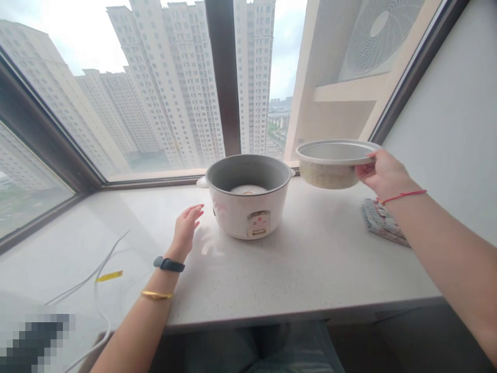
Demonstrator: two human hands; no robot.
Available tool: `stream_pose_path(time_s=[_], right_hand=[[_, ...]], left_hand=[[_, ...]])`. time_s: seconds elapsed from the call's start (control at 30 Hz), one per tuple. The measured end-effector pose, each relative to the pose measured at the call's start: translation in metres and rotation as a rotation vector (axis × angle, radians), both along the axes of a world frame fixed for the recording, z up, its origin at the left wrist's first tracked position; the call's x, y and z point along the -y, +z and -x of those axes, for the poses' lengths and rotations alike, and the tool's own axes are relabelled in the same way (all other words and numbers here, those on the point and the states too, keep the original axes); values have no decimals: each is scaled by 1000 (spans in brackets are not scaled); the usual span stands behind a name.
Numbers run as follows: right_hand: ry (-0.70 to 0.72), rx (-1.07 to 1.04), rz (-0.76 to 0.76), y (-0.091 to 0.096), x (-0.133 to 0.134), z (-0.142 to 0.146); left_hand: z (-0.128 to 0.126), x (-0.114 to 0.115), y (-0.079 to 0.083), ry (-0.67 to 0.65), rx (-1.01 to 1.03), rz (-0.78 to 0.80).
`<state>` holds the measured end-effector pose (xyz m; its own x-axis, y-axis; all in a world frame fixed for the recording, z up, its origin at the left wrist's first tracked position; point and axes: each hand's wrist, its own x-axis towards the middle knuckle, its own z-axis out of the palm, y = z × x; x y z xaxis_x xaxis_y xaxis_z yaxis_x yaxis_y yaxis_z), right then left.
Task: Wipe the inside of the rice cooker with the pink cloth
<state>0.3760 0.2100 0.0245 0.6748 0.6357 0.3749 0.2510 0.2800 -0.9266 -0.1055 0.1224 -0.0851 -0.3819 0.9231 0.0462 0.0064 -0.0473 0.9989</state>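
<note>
A white rice cooker [248, 207] stands open and without its pot on a pale stone counter [310, 269] by the window. My right hand [382, 173] grips the rim of a metal inner pot [334, 163], holding it in the air to the right of the cooker, level with its top. My left hand [186, 228] hovers just left of the cooker body, fingers stretched out and apart, holding nothing. It wears a dark band and a gold bangle at the wrist; the right wrist has a red string.
A folded patterned cloth [382, 223] lies on the counter under my right forearm. A white cable [97, 274] with a yellow tag trails across the left part of the counter. Dark window frames run behind the cooker; a wall stands at the right.
</note>
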Motion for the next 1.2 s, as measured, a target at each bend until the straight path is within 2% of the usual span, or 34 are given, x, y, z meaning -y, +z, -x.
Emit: stream_pose_path(time_s=[0.1, 0.17, 0.3, 0.37, 0.5, 0.67, 0.8, 0.97, 1.07, 1.2], right_hand=[[137, -247, -63, 31, 22, 6], [284, -318, -133, 53, 38, 18], [575, -248, -184, 88, 65, 64], [684, -364, -196, 95, 76, 94], [820, -682, -115, 86, 84, 148], [882, -740, 45, 57, 73, 179], [838, -755, 179, 43, 68, 182], [856, -716, 291, 38, 74, 178], [891, -598, 355, 38, 74, 172], [920, -320, 497, 36, 69, 154]], left_hand=[[-7, -2, 0, -22, -21, 6], [-8, -3, -1, -28, -33, 11], [-3, -2, -4, -19, -49, 17], [1, -1, -6, -6, -56, 19], [6, -3, -8, 18, -73, 26], [7, -4, -8, 22, -107, 17], [5, -3, -7, 22, -116, 15], [0, -1, -7, 7, -127, 16], [-1, 1, -6, 2, -140, 9], [-4, 5, -4, -5, -153, -20]])
